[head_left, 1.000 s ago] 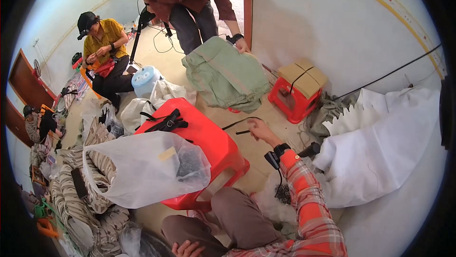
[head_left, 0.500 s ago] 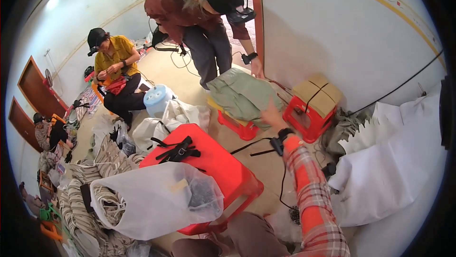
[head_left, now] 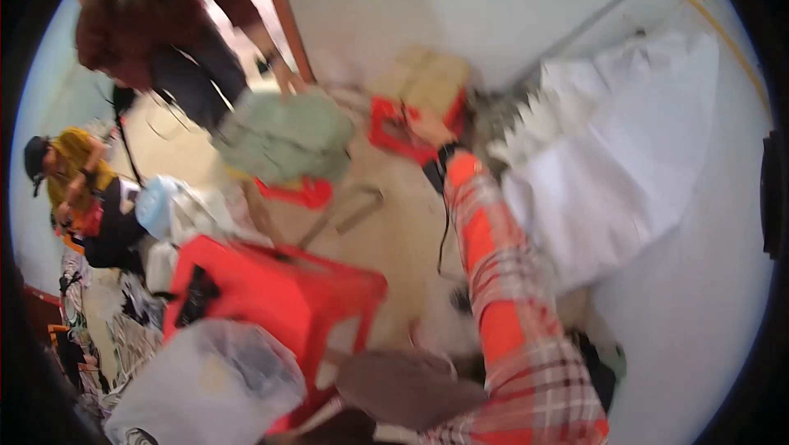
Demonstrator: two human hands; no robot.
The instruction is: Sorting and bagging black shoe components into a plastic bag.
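My right hand [head_left: 429, 126], in a red and grey plaid sleeve with a black band at the wrist, reaches forward to a red plastic stool [head_left: 390, 134]. It overlaps the stool's near side, below a tan cardboard-like block [head_left: 421, 79] on top. Motion blurs my fingers, so I cannot make out whether they grip the stool. Left of this stool, a pile of grey-green cloth [head_left: 283, 134] covers another red stool [head_left: 300, 193]. A person in a dark red top has a hand [head_left: 286, 79] at the cloth's far edge. My left hand is out of view.
A larger red stool [head_left: 263, 281] stands near me, with black straps [head_left: 197, 293] and a translucent plastic bag [head_left: 209, 383]. White sheeting [head_left: 616, 166] lies along the right wall. A person in yellow [head_left: 78, 166] sits far left, near a light-blue stool [head_left: 156, 207].
The view has swung right and blurred. My right hand has moved from beside the green cloth to the red stool with the tan block.
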